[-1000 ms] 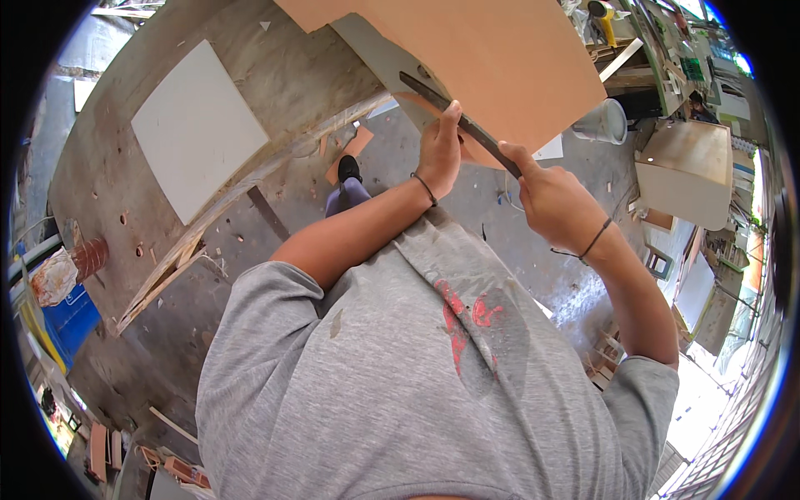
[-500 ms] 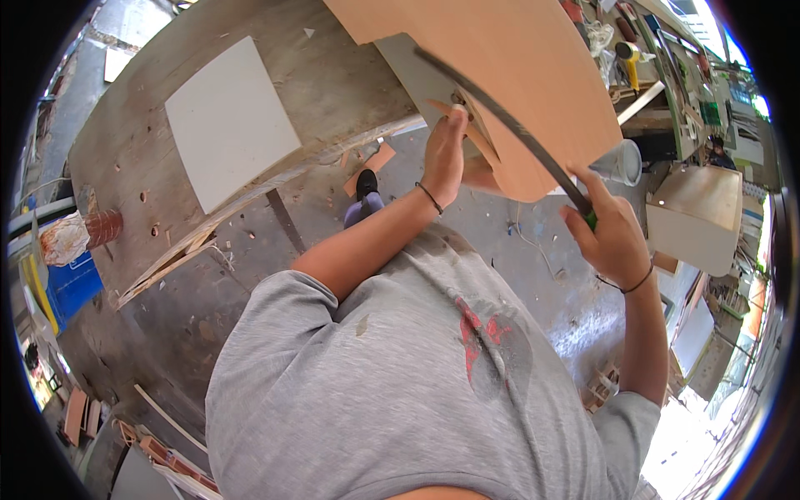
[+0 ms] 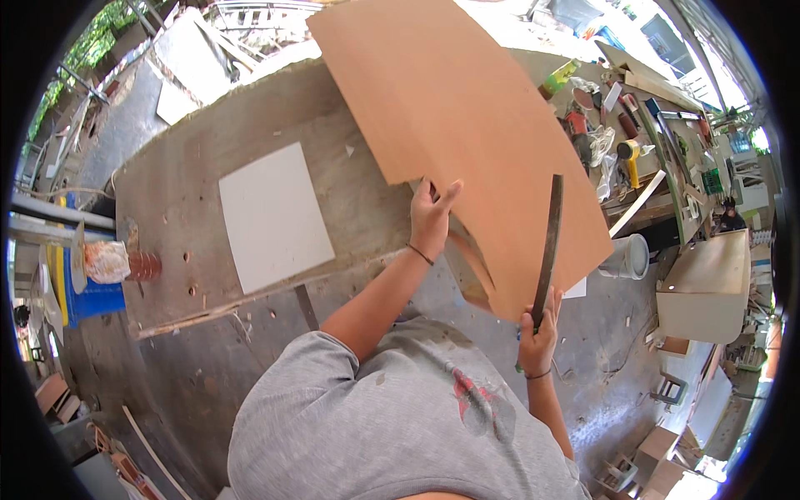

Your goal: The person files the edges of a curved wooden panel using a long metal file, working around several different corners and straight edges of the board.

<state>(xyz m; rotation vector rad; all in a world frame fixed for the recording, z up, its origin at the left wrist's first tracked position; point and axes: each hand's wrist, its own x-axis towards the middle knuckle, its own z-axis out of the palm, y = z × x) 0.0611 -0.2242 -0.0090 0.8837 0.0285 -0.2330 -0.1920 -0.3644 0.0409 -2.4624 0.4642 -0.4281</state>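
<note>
Left hand [image 3: 431, 221] is at the notched edge of the orange-brown panel [image 3: 467, 125], thumb spread; how firmly it grips, one cannot tell. Right hand [image 3: 540, 337] is closed around the lower end of a long dark tool [image 3: 550, 242]. The panel lies over the worktable [image 3: 187, 200], its near end beyond the front edge. For good work, the overhang should probably be kept steady, and the left fingers away from the tool's path.
</note>
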